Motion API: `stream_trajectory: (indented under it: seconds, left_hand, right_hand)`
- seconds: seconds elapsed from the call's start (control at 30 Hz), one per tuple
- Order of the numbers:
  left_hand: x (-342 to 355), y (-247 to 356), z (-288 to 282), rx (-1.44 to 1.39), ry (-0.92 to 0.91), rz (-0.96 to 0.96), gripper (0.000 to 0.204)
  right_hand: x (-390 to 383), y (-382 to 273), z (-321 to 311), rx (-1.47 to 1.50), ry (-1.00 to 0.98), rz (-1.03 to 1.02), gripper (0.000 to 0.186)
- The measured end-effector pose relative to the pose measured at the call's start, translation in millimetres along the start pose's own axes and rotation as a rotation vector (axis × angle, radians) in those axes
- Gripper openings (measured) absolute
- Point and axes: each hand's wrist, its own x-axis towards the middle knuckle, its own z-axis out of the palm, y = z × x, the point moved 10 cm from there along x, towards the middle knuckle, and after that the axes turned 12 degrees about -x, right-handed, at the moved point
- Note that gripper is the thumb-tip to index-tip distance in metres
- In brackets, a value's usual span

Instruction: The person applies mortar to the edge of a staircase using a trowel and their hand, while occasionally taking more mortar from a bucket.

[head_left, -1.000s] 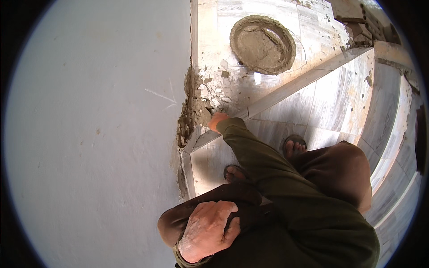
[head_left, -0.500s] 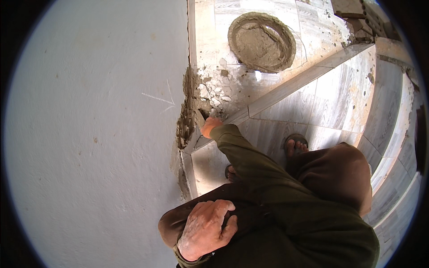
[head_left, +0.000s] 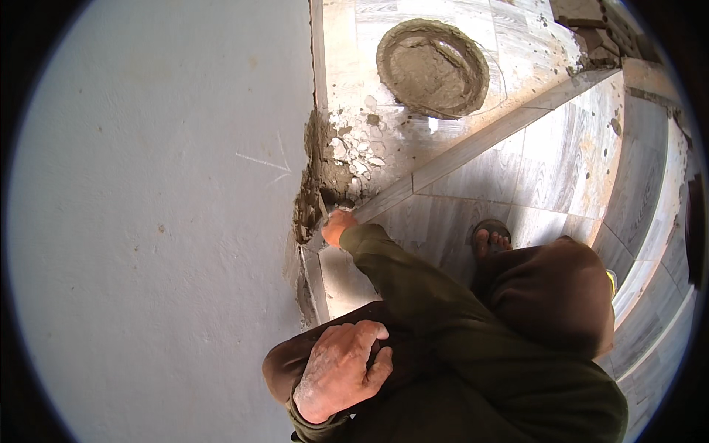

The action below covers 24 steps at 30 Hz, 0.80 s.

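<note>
My right hand point(head_left: 338, 227), on the arm reaching across my body, is closed on a trowel point(head_left: 323, 204), its blade mostly hidden, at the crumbled mortar edge point(head_left: 308, 199) where the pale wall point(head_left: 162, 221) meets the floor and a narrow tiled step edge point(head_left: 443, 170). My left hand point(head_left: 341, 369) rests on my brown-clad left leg, fingers loosely curled with the thumb apart, holding nothing. Beyond my right hand, white chips point(head_left: 354, 151) and grey crumbs lie on the tiles.
A mortar-coated round pan point(head_left: 432, 70) of wet grey mix sits on the upper tiles point(head_left: 347, 44). Dark broken pieces point(head_left: 594, 40) lie at the upper right. My sandalled right foot point(head_left: 490, 238) stands on the lower tiles, beside my bent right knee.
My right hand has moved left and down along with the trowel, closer to the crumbled wall edge. My left foot, seen earlier, is now hidden behind my arm. My left hand has barely shifted.
</note>
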Motion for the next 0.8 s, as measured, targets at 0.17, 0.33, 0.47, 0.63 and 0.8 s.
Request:
stream_trajectory:
  seconds: [0.17,0.33,0.47,0.63,0.8]
  left_hand:
    - [4,3,1,0.006,-0.003,-0.002,0.024]
    - [4,4,-3,0.012,0.014,0.001,0.023]
    - [20,17,10,0.004,-0.035,0.012,0.022]
    - [5,9,1,0.021,-0.013,-0.064,0.019]
    - [8,11,1,0.006,-0.01,-0.033,0.019]
  right_hand:
    - [-16,-9,10,0.015,0.027,-0.026,0.037]
    - [-33,-21,24,0.065,-0.013,-0.039,0.036]
    - [-1,-9,65,-0.2,0.041,-0.288,0.035]
    - [-88,-35,7,0.043,-0.081,-0.027,0.032]
    - [-95,-31,20,0.032,-0.071,-0.034,0.031]
